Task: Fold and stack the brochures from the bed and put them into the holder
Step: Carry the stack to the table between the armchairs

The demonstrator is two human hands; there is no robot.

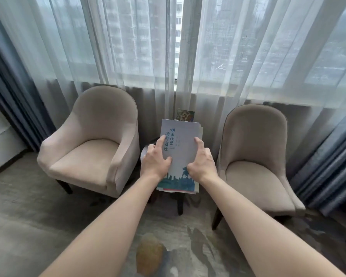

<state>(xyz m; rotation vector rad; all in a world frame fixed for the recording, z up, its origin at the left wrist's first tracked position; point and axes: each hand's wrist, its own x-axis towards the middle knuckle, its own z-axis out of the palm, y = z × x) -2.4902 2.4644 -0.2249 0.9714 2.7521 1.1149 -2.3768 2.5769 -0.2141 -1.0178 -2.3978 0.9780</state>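
A stack of folded brochures (180,144) is held out in front of me, over a small round side table (144,152) between two armchairs. The top brochure is pale grey with blue characters and a blue skyline at its lower edge. My left hand (156,160) grips the stack's left side with the index finger laid on the cover. My right hand (202,162) grips its right side, thumb on the cover. Behind the stack's top edge a colourful brochure (185,114) stands upright, apparently in a holder that is hidden.
A beige armchair (92,140) stands left of the side table and another armchair (256,156) right of it. Sheer white curtains (168,56) cover the window behind, with dark blue drapes (328,156) at both sides. Patterned carpet lies below.
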